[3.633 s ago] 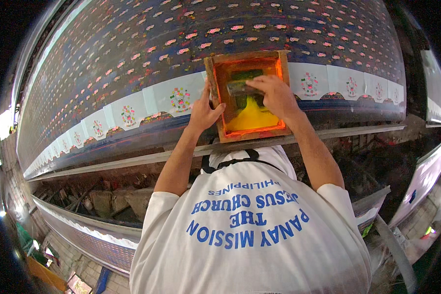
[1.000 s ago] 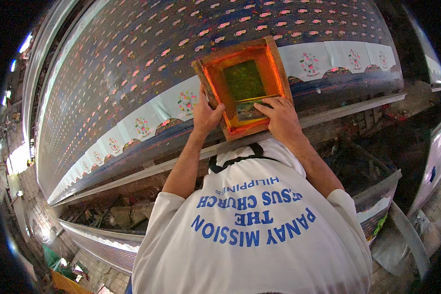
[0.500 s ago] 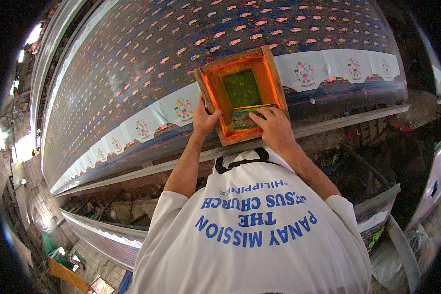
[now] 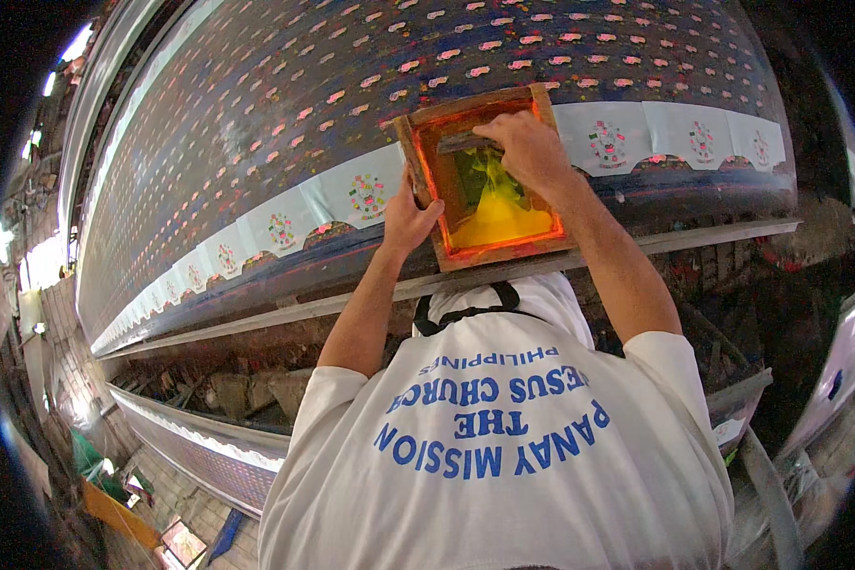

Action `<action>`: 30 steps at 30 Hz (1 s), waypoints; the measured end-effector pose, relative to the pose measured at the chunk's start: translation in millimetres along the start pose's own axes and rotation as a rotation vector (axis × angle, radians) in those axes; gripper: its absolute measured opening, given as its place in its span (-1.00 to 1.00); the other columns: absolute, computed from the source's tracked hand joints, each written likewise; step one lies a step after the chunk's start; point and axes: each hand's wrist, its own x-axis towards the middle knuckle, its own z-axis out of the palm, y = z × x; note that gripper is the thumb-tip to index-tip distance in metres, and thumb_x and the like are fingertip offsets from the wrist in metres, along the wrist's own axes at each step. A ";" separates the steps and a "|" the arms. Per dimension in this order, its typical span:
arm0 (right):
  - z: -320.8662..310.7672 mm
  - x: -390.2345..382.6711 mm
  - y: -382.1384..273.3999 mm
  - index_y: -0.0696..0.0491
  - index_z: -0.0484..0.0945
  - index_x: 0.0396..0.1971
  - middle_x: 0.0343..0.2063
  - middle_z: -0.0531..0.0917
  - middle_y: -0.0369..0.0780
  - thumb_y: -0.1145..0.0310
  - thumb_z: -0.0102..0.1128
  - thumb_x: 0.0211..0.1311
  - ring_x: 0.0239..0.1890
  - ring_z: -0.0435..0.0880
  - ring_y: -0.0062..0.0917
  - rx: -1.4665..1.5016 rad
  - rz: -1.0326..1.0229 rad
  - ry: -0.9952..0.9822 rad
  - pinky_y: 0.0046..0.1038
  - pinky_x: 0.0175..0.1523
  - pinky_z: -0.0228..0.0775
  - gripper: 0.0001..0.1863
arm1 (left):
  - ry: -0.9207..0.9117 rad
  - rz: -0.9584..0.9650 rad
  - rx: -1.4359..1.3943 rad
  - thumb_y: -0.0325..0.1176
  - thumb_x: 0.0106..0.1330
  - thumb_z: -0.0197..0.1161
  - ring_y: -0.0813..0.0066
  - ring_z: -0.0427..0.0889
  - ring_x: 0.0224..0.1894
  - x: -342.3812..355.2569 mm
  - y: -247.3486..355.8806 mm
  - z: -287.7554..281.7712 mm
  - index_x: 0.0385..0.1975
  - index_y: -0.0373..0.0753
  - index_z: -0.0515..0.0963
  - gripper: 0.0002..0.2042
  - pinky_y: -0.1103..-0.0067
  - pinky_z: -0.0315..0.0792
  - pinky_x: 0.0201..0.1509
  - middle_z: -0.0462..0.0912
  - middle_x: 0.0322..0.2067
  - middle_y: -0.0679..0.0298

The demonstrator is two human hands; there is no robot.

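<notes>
A wooden screen-printing frame [image 4: 503, 255] with orange inner edges lies on the long dark printing table, over the row of white pieces. My left hand [image 4: 410, 217] is closed on the frame's left side, thumb over the bar. Inside the far part of the frame, my right hand [image 4: 532, 152] grips a squeegee [image 4: 459, 143], seen as a dark flat strip. Bright yellow ink [image 4: 499, 223] covers the near part of the mesh and thins into streaks toward the squeegee. The right hand hides part of the squeegee and the frame's right side.
White printed fabric pieces [image 4: 606, 141] with scalloped edges run along the table's near side. The dark tabletop [image 4: 256, 142] carries rows of small pink marks. A metal rail [image 4: 693, 236] borders its near edge. Another long table [image 4: 199, 461] with white pieces stands at lower left.
My right hand has moved the squeegee from the frame's near end to its far end. Yellow ink now shows on the near mesh. The frame appears slightly farther right in view.
</notes>
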 end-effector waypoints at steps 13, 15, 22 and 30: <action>7.3 -116.9 -53.0 -0.06 0.79 0.19 0.15 0.77 -0.17 0.58 0.34 0.09 0.21 0.67 -0.15 0.012 0.029 -0.144 -0.15 0.38 0.55 -0.42 | -0.005 -0.006 0.156 -0.09 0.40 0.40 -0.14 0.85 -0.26 -7.3 -18.8 2.1 0.71 -0.40 -0.07 0.03 0.12 0.72 -0.10 0.86 -0.20 -0.11; 2.1 -112.0 -53.9 -0.06 0.80 0.18 0.15 0.78 -0.17 0.63 0.28 0.12 0.23 0.68 -0.16 0.031 0.045 -0.179 -0.15 0.39 0.54 -0.41 | -0.001 0.016 0.152 -0.06 0.43 0.38 -0.17 0.84 -0.29 -8.2 -24.8 5.7 0.72 -0.40 -0.09 0.02 0.09 0.71 -0.13 0.85 -0.24 -0.13; -11.8 -19.4 -15.2 0.00 0.80 0.18 0.09 0.83 -0.12 0.75 0.10 0.20 0.19 0.75 -0.15 0.065 0.041 -0.131 -0.14 0.41 0.55 -0.40 | -0.010 0.041 0.137 -0.07 0.44 0.35 -0.18 0.82 -0.36 -7.3 -17.5 3.3 0.71 -0.42 -0.10 0.02 0.07 0.68 -0.22 0.83 -0.33 -0.14; -32.7 1.6 -23.8 0.03 0.76 0.25 0.14 0.81 -0.01 0.78 0.09 0.16 0.19 0.77 -0.09 0.078 0.166 -0.284 -0.13 0.39 0.57 -0.34 | -0.060 -0.035 0.229 -0.06 0.42 0.33 -0.27 0.79 -0.38 -9.8 -5.3 0.3 0.67 -0.52 -0.08 0.02 0.02 0.67 -0.25 0.78 -0.40 -0.20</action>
